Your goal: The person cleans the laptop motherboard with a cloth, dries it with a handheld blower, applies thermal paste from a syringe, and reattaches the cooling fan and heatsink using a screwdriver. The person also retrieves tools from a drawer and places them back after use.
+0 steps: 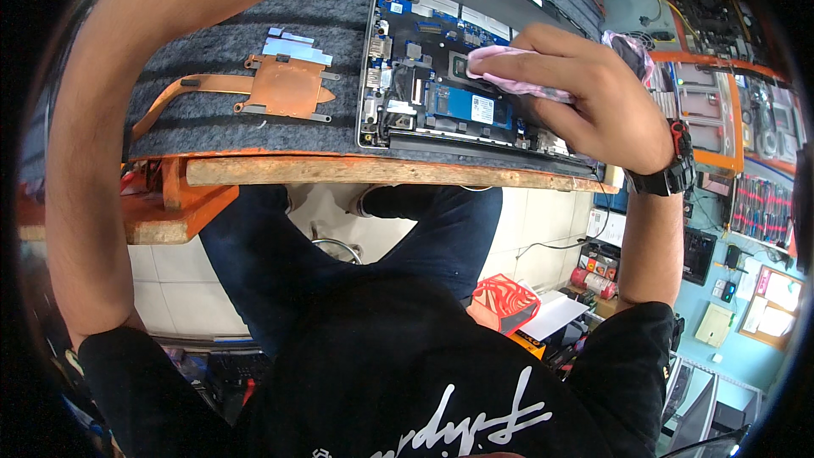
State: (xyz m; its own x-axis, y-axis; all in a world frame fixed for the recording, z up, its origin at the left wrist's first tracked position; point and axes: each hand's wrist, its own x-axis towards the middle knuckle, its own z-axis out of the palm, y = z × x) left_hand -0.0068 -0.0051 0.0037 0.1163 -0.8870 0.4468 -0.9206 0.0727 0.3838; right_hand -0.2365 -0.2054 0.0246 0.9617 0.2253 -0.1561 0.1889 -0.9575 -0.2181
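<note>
Head view: right hand (593, 102) presses a pink cloth (509, 72) on the opened laptop's board (424, 76); copper heatsink (271, 89) already off, centre-left; left hand out of frame; reassembly remains.

Head view: right hand (593, 97) presses a pink cloth (509, 72) onto the open laptop (424, 93); a copper heatsink (271, 89) lies beside it on the grey mat (254, 8); left hand out of frame.
</note>
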